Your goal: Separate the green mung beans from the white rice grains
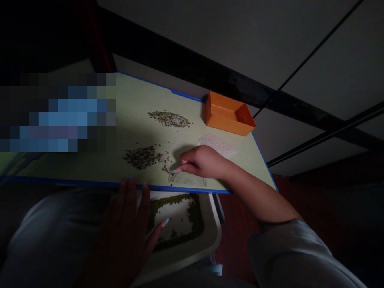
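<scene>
My right hand (201, 161) is closed low over the tabletop, thumb and index finger pinched together; anything between them is too small to make out. Under it lies a clear protractor shape (189, 180), printed or loose, I cannot tell. Just left of the fingertips is a dark pile of small green beans mixed with pale grains (144, 157). White rice-like grains (217, 145) are spread behind the hand. My left hand (127, 216), in shadow, has its fingers spread at the table's front edge, partly covering a white basin (216, 230) with small green beans around its bottom.
The pale table (135, 94) has a blue rim. Another mixed pile of green beans and pale grains (169, 119) lies farther back. An orange box (229, 120) stands at the far right corner. Pale cabinet panels (240, 40) rise behind. The left side is pixelated.
</scene>
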`<state>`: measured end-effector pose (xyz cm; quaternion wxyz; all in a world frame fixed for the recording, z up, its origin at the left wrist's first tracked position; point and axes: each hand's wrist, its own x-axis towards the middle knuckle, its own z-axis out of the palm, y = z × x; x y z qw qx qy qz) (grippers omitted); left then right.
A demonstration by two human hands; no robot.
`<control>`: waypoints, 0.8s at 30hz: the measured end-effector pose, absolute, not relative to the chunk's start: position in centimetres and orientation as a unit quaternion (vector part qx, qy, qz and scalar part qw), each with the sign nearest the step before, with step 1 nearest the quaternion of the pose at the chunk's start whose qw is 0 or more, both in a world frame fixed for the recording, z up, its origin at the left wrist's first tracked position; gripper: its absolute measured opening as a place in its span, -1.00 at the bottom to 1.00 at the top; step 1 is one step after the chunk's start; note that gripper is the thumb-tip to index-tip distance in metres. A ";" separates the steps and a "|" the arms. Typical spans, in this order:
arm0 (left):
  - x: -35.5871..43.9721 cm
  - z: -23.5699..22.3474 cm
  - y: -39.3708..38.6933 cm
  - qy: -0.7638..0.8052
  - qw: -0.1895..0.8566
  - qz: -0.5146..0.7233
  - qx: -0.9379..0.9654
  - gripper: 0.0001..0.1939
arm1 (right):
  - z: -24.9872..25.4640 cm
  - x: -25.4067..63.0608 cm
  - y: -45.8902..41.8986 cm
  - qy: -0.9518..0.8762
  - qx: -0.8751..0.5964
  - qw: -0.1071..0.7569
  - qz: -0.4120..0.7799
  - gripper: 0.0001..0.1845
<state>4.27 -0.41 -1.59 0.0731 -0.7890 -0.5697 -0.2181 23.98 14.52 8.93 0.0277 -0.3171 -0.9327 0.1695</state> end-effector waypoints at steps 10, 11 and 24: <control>4.2 -1.9 -0.3 -0.566 0.086 -0.227 -0.788 -0.13 | 9.5 24.6 15.2 -0.923 -0.318 0.067 0.207 -0.68; 4.2 -1.9 -0.3 -0.564 0.090 -0.229 -0.788 -0.14 | 9.6 24.9 15.4 -0.917 -0.342 0.069 0.193 -0.69; 4.1 -1.7 -0.4 -0.563 0.088 -0.230 -0.789 -0.13 | 9.5 25.3 16.1 -0.906 -0.389 0.055 0.160 -0.72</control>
